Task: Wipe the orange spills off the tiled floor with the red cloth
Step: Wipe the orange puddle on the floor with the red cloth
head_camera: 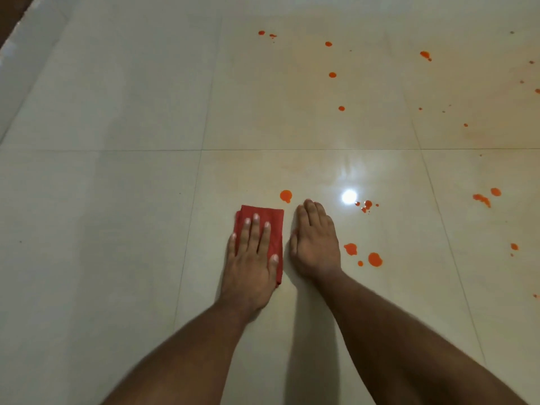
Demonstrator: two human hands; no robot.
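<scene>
The left hand [252,249] lies flat on the folded red cloth [271,220], fingers spread and pressing it to the tiled floor [117,185]. The right hand [314,238] rests bare beside it, fingers together, holding nothing. The nearest orange spill [286,196] sits just beyond the cloth's far right corner. Best to keep the palm pressed flat and push forward and right over that spot, lifting the liquid rather than smearing it.

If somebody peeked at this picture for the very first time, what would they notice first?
Probably the orange spills dotted over the pale tiled floor, mostly to the right and far ahead. Next, the red cloth lying flat near the middle under the left hand, with the right hand flat on the bare tile beside it. A bright light reflection shines just beyond.
</scene>
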